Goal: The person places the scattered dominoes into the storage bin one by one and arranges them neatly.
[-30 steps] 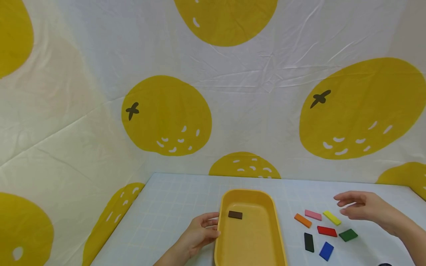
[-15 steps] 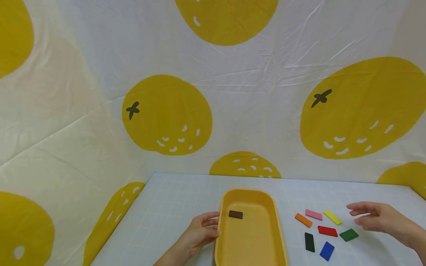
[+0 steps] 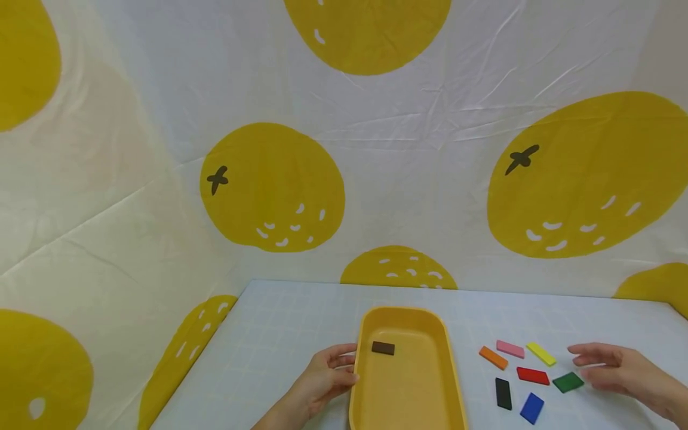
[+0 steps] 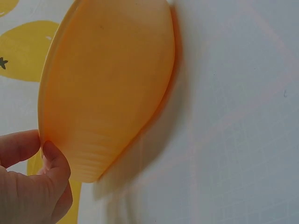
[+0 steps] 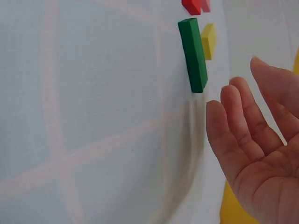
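My left hand (image 3: 325,379) pinches the left rim of a yellow plastic tray (image 3: 457,391), thumb on one side and fingers on the other, as the left wrist view also shows. Inside the tray, near its far left, lies a dark brown block (image 3: 383,348). Just right of a flat green block (image 3: 568,382) is my right hand (image 3: 626,370), its fingers loosely bent with nothing between them. In the right wrist view a gap separates the fingertips from the green block (image 5: 193,56).
Right of the tray lie several more flat blocks: orange (image 3: 493,358), pink (image 3: 510,349), yellow (image 3: 540,353), red (image 3: 533,375), black (image 3: 503,393) and blue (image 3: 532,408). A white cloth (image 3: 408,179) with yellow fruit print hangs behind the pale table (image 3: 290,316).
My right hand has moved down and to the right, from above the yellow block to beside the green one. The left hand and the tray have stayed in place.
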`<state>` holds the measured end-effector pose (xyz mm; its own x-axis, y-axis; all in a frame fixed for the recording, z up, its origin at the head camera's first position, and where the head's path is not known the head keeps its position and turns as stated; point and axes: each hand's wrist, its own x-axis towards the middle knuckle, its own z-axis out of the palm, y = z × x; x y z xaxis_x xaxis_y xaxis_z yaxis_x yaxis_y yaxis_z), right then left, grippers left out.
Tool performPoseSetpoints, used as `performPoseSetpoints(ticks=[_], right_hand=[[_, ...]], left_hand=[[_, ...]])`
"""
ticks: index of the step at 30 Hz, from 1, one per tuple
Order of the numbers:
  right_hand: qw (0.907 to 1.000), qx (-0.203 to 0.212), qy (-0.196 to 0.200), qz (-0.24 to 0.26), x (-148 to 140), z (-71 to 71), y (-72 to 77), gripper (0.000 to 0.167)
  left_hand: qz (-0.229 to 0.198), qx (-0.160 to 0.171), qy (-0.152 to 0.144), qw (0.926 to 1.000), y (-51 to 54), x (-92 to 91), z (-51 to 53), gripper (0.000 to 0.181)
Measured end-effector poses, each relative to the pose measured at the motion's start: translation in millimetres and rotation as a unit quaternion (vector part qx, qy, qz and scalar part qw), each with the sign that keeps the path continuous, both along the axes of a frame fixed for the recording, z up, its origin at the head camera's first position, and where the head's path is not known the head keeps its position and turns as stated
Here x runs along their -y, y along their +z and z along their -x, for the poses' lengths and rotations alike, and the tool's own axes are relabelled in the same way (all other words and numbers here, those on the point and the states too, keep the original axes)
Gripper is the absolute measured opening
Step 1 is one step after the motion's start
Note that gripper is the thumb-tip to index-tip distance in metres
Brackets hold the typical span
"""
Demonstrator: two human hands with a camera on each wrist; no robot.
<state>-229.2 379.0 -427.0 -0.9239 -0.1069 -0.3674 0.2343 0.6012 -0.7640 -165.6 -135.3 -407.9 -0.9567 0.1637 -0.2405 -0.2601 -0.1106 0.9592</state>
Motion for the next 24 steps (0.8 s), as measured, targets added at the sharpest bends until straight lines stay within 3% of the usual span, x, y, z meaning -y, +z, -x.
performPoseSetpoints(ticks=[9, 16, 24], right_hand=[[0.9999, 0.007, -0.010, 0.010, -5, 0.3, -14.0, 0.067], [1.0000, 0.004, -0.005, -0.001, -6, 2.5, -15.9, 0.070], [0.9999, 0.005, 0.004, -0.008, 0, 2.8, -15.8, 0.059]], left_hand=[[0.002, -0.001, -0.001, 1.0000, 1.8, 0.4, -0.6, 0.055], [-0.002, -0.004, -0.003, 1.0000, 2.2, 0.5, -0.8, 0.055], [0.005, -0.003, -0.001, 1.0000, 4.7, -0.4, -1.3, 0.056]])
